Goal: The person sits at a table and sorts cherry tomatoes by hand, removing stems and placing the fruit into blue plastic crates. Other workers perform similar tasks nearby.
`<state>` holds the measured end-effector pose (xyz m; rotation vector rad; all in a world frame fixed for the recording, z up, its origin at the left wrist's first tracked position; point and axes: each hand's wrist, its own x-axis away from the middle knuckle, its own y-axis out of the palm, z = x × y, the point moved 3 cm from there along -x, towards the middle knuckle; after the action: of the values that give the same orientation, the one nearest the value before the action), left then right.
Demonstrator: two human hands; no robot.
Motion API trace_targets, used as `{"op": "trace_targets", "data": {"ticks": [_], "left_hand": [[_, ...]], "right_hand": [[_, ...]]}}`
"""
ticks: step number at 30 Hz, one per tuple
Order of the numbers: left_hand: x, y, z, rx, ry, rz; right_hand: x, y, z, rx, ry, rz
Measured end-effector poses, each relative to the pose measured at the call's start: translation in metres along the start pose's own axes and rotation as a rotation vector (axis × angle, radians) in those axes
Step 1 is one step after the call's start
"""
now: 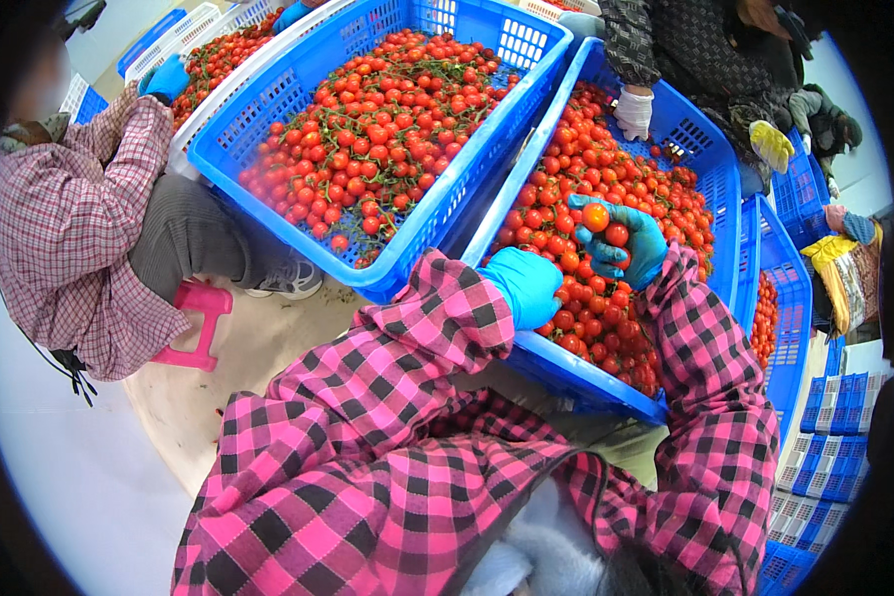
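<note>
My right hand [644, 242], in a blue glove, is raised over the nearer blue crate [588, 372] with its fingers curled around a few cherry tomatoes. One of them is an orange cherry tomato [594, 217], and beside it sits a red one [617, 235]. My left hand [523, 289], also blue-gloved, reaches over the near left rim of that crate. Its back faces me and its fingers point down at the tomatoes, so what they hold is hidden. Loose red cherry tomatoes [592, 328] fill much of this crate.
A second blue crate [328, 261] to the left holds cherry tomatoes on green stems. Across the nearer crate, a co-worker's white-gloved hand [633, 113] reaches in. At left a person in a checked shirt [82, 231] sits on a pink stool [201, 320]. Stacked crates [827, 447] stand right.
</note>
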<state>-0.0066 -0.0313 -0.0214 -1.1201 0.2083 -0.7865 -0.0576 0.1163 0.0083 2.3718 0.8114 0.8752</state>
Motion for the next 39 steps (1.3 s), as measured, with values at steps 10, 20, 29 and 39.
{"op": "trace_targets", "data": {"ticks": [10, 20, 29, 39], "left_hand": [[0.002, -0.007, 0.002, -0.031, -0.021, 0.012], [0.004, -0.009, 0.0, -0.142, -0.031, -0.091], [0.002, -0.005, -0.012, -0.131, -0.052, -0.142], [0.003, -0.008, -0.012, -0.134, -0.027, -0.076]], "right_hand": [[0.048, 0.024, 0.031, -0.517, 0.032, -0.219], [0.108, 0.029, 0.061, -0.492, -0.191, -0.073], [0.195, 0.018, 0.056, -0.331, -0.551, 0.046], [0.206, 0.008, 0.069, -0.396, -0.614, 0.178]]}}
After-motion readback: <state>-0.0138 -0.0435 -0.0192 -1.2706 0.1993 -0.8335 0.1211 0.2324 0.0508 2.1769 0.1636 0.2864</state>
